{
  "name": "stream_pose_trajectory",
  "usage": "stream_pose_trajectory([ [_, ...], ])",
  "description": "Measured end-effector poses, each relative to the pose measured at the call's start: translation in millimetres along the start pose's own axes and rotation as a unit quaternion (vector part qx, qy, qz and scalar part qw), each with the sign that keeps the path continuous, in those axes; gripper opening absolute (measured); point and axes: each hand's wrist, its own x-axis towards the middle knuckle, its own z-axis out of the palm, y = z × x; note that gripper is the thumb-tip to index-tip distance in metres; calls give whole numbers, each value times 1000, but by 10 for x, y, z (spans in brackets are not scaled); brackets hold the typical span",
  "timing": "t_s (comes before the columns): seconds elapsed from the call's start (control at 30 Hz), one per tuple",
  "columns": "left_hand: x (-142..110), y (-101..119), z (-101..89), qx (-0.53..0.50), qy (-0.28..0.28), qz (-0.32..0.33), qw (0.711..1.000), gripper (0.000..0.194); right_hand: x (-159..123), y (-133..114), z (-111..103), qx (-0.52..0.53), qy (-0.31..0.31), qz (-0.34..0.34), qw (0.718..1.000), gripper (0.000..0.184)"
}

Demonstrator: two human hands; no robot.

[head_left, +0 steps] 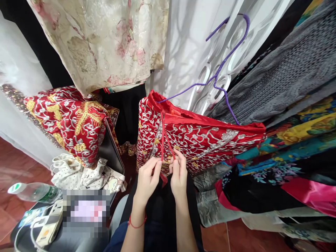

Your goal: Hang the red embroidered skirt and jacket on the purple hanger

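Observation:
A red skirt [202,143] with silver and gold embroidery hangs tilted from a purple clothes hanger [215,75]. Two thin red drawstrings [163,140] come down from its satin waistband near the left end. My left hand [151,176] pinches the left string between thumb and fingers. The other string is pinched in my right hand [179,171], close beside the left one. Both hands are closed just in front of the embroidered cloth, and the string ends are partly hidden by the fingers.
A matching red embroidered garment [76,122] lies over a dark chair back at left. Below it are spotted white cloth [76,175], a plastic bottle [35,191] and a power strip [51,224]. A cream floral garment [105,42] hangs above. Clothes, including grey knitwear [283,66], fill the right.

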Motion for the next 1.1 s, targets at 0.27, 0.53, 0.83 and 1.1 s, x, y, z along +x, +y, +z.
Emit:
stream_pose_trajectory([
  [0.27,-18,26,-70,138,-168,21,976,33,92,-111,151,-65,-7,3,998,28],
  [0.53,-33,-52,-106,86,78,-36,993,21,-48,-142,153,2,-37,19,999,25],
  [0.83,13,13,200,-207,141,-119,961,30,-86,-162,219,131,-47,109,984,29],
  [1.1,-20,13,208,-315,141,-78,935,42,-108,-85,143,84,-13,84,993,27],
])
